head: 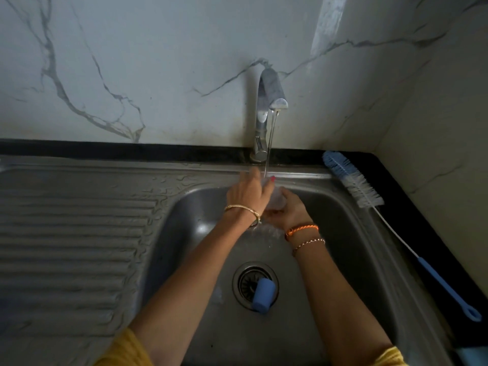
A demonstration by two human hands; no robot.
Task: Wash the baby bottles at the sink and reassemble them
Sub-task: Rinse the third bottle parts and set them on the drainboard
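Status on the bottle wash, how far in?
Early to mid. Done: nothing looks reassembled. In hand: left hand and right hand hold a clear bottle under the running tap. Left: blue cap lies on the drain; the bottle brush rests unused on the counter; reassembly.

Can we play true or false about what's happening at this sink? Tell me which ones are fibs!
1. Water is running from the tap. True.
2. The bottle brush is in the right hand. False: it lies on the dark counter beside the sink.
3. Both hands hold a clear bottle under the stream. True.
4. A blue cap lies on the drain. True.
5. The left hand is turning the tap. False: it grips the bottle.
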